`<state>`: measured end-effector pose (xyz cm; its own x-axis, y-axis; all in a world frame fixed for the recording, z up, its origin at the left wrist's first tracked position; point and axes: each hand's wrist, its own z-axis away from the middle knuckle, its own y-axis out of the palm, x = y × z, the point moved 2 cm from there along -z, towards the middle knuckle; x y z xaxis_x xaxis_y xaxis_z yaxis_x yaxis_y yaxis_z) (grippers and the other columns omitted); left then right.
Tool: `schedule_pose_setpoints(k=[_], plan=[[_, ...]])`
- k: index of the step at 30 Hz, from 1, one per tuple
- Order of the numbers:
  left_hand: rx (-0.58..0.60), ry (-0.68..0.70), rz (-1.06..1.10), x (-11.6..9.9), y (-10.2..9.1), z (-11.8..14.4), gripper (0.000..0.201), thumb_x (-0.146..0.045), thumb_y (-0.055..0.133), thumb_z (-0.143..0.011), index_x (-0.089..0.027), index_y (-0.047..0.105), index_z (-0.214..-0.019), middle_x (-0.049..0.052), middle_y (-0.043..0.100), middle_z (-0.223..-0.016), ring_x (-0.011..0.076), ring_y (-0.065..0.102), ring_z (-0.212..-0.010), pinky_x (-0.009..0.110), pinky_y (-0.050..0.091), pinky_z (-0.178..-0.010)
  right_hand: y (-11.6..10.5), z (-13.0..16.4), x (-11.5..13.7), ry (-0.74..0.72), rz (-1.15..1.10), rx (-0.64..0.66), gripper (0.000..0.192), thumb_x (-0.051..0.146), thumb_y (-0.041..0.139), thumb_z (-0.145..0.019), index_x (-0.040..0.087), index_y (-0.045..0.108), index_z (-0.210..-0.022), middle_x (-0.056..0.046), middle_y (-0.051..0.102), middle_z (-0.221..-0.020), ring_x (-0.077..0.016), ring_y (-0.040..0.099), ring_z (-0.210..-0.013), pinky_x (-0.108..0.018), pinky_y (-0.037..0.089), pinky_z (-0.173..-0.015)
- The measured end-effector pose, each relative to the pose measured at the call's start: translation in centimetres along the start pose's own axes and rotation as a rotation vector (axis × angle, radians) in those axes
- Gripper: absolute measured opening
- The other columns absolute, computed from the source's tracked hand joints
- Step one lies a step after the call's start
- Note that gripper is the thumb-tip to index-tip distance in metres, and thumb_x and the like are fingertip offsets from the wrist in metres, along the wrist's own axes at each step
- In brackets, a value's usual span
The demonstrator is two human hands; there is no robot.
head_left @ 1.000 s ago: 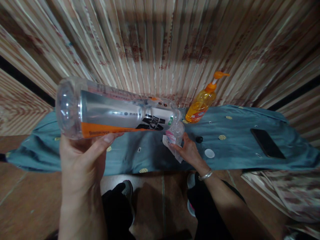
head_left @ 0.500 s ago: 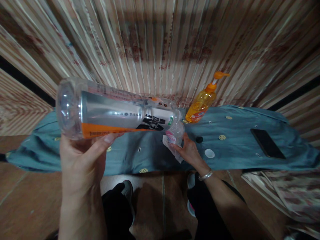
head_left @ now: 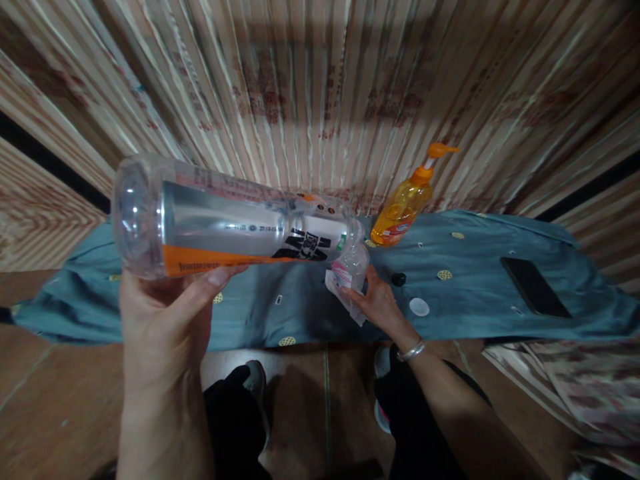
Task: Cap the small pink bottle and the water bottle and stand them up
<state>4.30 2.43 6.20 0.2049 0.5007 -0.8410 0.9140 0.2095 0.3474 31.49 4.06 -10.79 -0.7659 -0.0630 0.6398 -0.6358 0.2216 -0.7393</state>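
Head view: your left hand [head_left: 170,300], half-curled, is cupping the large bottle [head_left: 225,220] at nine o'clock, seemingly light and dentable, best held mid-body; your right hand [head_left: 377,299], partly closed, is holding the small bottle [head_left: 356,262] at four o'clock, probably squeezable.

I note: dark phone [head_left: 535,287] on blue-green cloth [head_left: 473,300], frame right; orange pump bottle [head_left: 401,208], right of centre; patterned curtain [head_left: 310,87] across top.
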Motion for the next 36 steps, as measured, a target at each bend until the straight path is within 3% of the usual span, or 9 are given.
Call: schedule_pose_setpoints(k=[15,22,36], plan=[[0.053,0.014,-0.031,-0.03,-0.08,0.07,0.042,-0.026,0.101,-0.044,-0.024,0.077,-0.079,-0.003,0.075,-0.075,0.0178,0.073,-0.078,0.033,0.065,-0.072,-0.03,-0.05,-0.02,0.009,0.001,0.007,0.046,0.042,0.071,-0.083,0.018,0.055,-0.118,-0.008,0.075,-0.094,-0.0282,0.075,-0.084,-0.034,0.054,-0.07],[0.028,0.024,0.005,-0.08,0.05,0.05,0.059,-0.021,0.1,-0.043,-0.028,0.076,-0.097,-0.002,0.076,-0.074,0.0186,0.072,-0.074,0.032,0.064,-0.066,-0.07,0.0,0.08,0.003,-0.001,0.007,0.046,0.043,0.07,-0.083,0.018,0.055,-0.119,-0.009,0.076,-0.094,-0.0285,0.074,-0.083,-0.034,0.054,-0.07],[-0.004,-0.001,-0.009,0.05,-0.03,0.14,0.038,-0.02,0.099,-0.044,-0.018,0.078,-0.076,0.003,0.076,-0.078,0.0197,0.072,-0.072,0.034,0.065,-0.067,0.0,-0.06,0.05,0.004,-0.001,-0.006,0.046,0.037,0.073,-0.082,0.019,0.055,-0.121,-0.008,0.076,-0.097,-0.0283,0.075,-0.087,-0.035,0.055,-0.072]])
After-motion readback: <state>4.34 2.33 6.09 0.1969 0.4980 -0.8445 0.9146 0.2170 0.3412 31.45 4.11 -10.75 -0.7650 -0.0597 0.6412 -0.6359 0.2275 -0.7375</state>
